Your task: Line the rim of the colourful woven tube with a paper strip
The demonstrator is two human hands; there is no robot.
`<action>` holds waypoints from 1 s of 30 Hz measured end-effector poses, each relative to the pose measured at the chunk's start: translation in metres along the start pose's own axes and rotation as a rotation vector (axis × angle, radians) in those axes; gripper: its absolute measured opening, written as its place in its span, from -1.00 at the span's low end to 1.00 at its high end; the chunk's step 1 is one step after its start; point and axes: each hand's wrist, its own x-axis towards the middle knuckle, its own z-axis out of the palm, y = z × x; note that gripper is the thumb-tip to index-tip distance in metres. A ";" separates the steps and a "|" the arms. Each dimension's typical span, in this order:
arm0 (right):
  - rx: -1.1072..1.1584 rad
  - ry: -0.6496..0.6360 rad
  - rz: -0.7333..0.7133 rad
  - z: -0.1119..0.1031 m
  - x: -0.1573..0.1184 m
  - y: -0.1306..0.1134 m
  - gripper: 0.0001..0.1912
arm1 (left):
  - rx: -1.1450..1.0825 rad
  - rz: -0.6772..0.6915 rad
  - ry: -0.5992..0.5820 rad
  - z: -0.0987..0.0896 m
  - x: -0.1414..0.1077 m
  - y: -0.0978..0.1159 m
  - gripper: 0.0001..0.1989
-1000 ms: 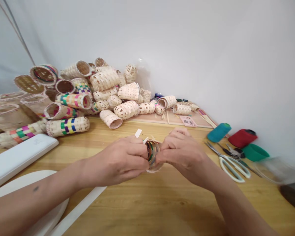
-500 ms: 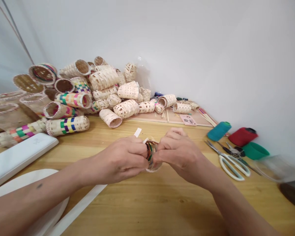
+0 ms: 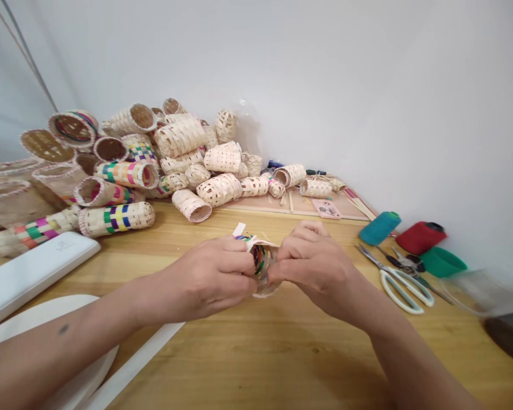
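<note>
A small woven basket (image 3: 263, 259) with coloured strips is held between both hands, its round opening facing me. My left hand (image 3: 216, 276) is closed on the basket's left side, fingers curled at the rim. On the right side, my right hand (image 3: 310, 259) pinches the rim, with the fingers folded in. A pale strip runs along the top of the opening between the hands. The short white end of a strip (image 3: 239, 229) sticks up behind my left hand. The fingertips are partly hidden.
Many woven baskets (image 3: 182, 135) are piled at the back left. White-handled scissors (image 3: 406, 287), a blue thread spool (image 3: 380, 228) and a red spool (image 3: 421, 236) lie at the right. A white box (image 3: 38, 273) and a long white strip (image 3: 132, 364) are at the left.
More of the pale strip and the coloured weave shows at the top of the basket's opening. Both hands have kept their hold and barely moved.
</note>
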 end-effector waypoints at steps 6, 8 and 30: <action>0.002 0.017 -0.005 -0.001 0.000 0.000 -0.69 | -0.006 -0.010 0.001 0.001 -0.001 -0.001 -0.83; -0.002 0.007 -0.012 0.000 -0.001 0.000 -0.68 | -0.007 -0.006 -0.003 0.001 -0.001 -0.001 -0.83; -0.022 -0.020 -0.007 0.004 0.000 -0.003 -0.66 | -0.074 -0.044 -0.009 0.000 0.000 -0.002 -0.82</action>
